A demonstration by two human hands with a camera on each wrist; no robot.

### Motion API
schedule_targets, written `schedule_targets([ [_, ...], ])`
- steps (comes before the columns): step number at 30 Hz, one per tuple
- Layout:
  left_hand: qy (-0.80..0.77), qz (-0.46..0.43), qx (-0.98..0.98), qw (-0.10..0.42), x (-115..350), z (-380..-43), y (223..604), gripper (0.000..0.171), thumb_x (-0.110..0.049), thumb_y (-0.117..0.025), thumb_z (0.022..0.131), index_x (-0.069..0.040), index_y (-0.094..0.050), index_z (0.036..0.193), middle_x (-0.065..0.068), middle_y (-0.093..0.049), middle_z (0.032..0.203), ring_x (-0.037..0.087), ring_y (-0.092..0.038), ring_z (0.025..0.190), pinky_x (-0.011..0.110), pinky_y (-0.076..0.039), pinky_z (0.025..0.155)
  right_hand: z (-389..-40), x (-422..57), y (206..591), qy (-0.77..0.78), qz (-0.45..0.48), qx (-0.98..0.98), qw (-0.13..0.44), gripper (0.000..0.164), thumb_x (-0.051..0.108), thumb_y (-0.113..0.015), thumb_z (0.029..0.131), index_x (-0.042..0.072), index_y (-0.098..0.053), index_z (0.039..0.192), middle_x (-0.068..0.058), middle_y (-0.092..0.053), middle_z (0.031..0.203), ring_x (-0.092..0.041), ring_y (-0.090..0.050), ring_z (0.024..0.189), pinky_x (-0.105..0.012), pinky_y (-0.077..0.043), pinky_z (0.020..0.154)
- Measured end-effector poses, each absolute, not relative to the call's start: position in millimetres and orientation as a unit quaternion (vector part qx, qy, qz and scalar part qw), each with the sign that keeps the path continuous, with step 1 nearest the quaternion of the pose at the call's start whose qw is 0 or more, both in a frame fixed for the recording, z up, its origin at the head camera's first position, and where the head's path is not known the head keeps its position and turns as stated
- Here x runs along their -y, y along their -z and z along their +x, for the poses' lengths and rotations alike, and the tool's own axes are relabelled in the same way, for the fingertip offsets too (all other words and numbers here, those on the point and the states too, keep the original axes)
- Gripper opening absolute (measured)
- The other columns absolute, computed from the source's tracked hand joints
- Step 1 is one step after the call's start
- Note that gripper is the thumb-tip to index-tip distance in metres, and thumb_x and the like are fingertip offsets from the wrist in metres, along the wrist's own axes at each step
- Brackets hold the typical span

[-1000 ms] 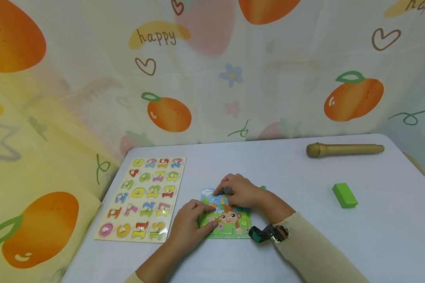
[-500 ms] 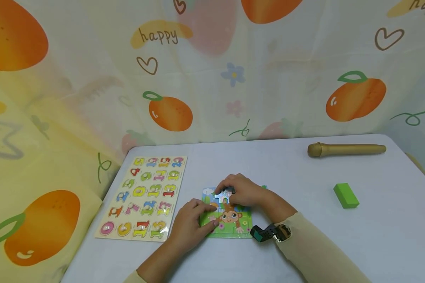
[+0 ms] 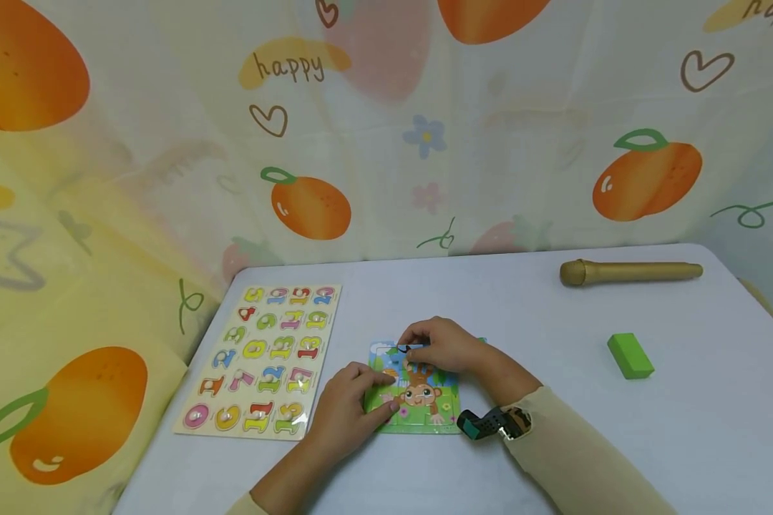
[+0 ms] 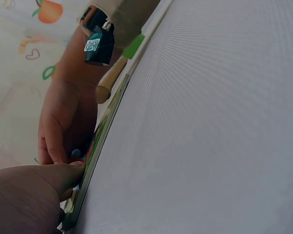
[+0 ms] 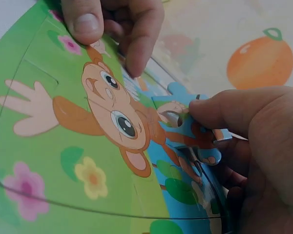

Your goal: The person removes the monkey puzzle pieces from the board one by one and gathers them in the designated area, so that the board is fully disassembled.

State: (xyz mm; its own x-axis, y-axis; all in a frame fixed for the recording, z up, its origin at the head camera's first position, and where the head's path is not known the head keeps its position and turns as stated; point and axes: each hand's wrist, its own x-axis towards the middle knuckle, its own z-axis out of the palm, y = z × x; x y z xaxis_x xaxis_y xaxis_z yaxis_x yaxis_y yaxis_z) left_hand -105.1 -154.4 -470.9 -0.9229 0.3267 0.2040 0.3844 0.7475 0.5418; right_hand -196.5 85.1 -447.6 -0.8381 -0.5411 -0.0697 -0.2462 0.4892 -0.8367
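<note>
A picture puzzle (image 3: 419, 422) of a brown monkey on green and blue ground lies flat on the table. My left hand (image 3: 344, 404) rests at its left side, with thumb and forefinger on the picture. Over the upper part is my right hand (image 3: 447, 345). In the right wrist view it pinches a blue-and-brown puzzle piece (image 5: 183, 127), which sits tilted and raised above the board. Part of the slot beneath it shows dark. The left wrist view shows the puzzle edge-on, with the left thumb (image 4: 63, 175) at its surface.
A number puzzle board (image 3: 258, 361) lies left of the left hand. Farther right are a green block (image 3: 630, 355) and a gold microphone-shaped stick (image 3: 631, 272). A patterned cloth (image 3: 522, 164) hangs behind the table. A black strap (image 3: 492, 423) circles the right wrist.
The piece under my right fingers has tilted: it flashed bright half a second ago and now shows blue. My right fingers have shifted slightly to the right. The left hand stays put.
</note>
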Motion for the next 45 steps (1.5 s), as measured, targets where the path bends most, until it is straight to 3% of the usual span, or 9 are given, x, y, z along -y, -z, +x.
schedule_targets([
  [5, 0.299, -0.189, 0.934, 0.049, 153, -106, 470, 0.031, -0.037, -0.090, 0.087, -0.026, -0.080, 0.114, -0.011, -0.060, 0.104, 0.009, -0.055, 0.094, 0.033, -0.047, 0.082, -198, -88, 449, 0.479, -0.220, -0.830, 0.184, 0.013, 0.012, -0.075, 0.099, 0.009, -0.078, 0.112, 0.004, -0.074, 0.092, -0.013, -0.065, 0.070, -0.031, -0.056, 0.065],
  [9, 0.299, -0.193, 0.933, 0.052, 152, -107, 471, 0.031, -0.037, -0.090, 0.087, -0.025, -0.080, 0.115, -0.010, -0.060, 0.104, 0.009, -0.054, 0.093, 0.033, -0.047, 0.081, -198, -90, 447, 0.497, -0.212, -0.820, 0.189, 0.012, 0.010, -0.075, 0.099, 0.008, -0.078, 0.110, 0.003, -0.073, 0.088, -0.014, -0.066, 0.070, -0.031, -0.057, 0.064],
  [17, 0.288, -0.189, 0.937, 0.060, 155, -107, 475, 0.031, -0.039, -0.091, 0.086, -0.028, -0.080, 0.113, -0.014, -0.058, 0.102, 0.006, -0.051, 0.090, 0.030, -0.045, 0.078, -197, -91, 443, 0.508, -0.200, -0.817, 0.185, 0.012, 0.010, -0.075, 0.097, 0.009, -0.078, 0.109, 0.001, -0.071, 0.087, -0.015, -0.066, 0.073, -0.032, -0.059, 0.066],
  [24, 0.289, -0.186, 0.938, 0.054, 155, -107, 473, 0.032, -0.039, -0.091, 0.086, -0.028, -0.080, 0.114, -0.014, -0.058, 0.102, 0.008, -0.052, 0.090, 0.031, -0.045, 0.079, -193, -107, 431, 0.481, -0.186, -0.845, 0.143, 0.015, 0.013, -0.078, 0.093, 0.017, -0.077, 0.108, 0.003, -0.069, 0.090, -0.017, -0.060, 0.086, -0.034, -0.048, 0.076],
  [30, 0.289, -0.178, 0.939, 0.044, 154, -106, 473, 0.031, -0.042, -0.090, 0.087, -0.029, -0.080, 0.114, -0.015, -0.059, 0.105, 0.008, -0.054, 0.094, 0.034, -0.048, 0.083, -190, -133, 426, 0.490, -0.151, -0.844, 0.156, 0.016, 0.011, -0.079, 0.094, 0.015, -0.074, 0.108, -0.002, -0.067, 0.095, -0.017, -0.057, 0.068, -0.031, -0.046, 0.054],
  [37, 0.291, -0.177, 0.939, 0.052, 155, -105, 474, 0.032, -0.040, -0.091, 0.086, -0.030, -0.080, 0.114, -0.016, -0.058, 0.104, 0.007, -0.053, 0.092, 0.032, -0.046, 0.081, -189, -161, 425, 0.465, -0.150, -0.861, 0.137, 0.016, 0.009, -0.079, 0.093, 0.014, -0.074, 0.107, -0.001, -0.069, 0.089, -0.020, -0.060, 0.086, -0.036, -0.047, 0.075],
  [45, 0.292, -0.185, 0.937, 0.052, 156, -105, 476, 0.031, -0.041, -0.090, 0.087, -0.029, -0.080, 0.115, -0.016, -0.059, 0.106, 0.007, -0.055, 0.095, 0.032, -0.047, 0.082, -186, -196, 428, 0.471, -0.142, -0.858, 0.147, 0.018, 0.005, -0.078, 0.092, 0.008, -0.073, 0.109, -0.004, -0.068, 0.088, -0.021, -0.063, 0.083, -0.034, -0.053, 0.077],
])
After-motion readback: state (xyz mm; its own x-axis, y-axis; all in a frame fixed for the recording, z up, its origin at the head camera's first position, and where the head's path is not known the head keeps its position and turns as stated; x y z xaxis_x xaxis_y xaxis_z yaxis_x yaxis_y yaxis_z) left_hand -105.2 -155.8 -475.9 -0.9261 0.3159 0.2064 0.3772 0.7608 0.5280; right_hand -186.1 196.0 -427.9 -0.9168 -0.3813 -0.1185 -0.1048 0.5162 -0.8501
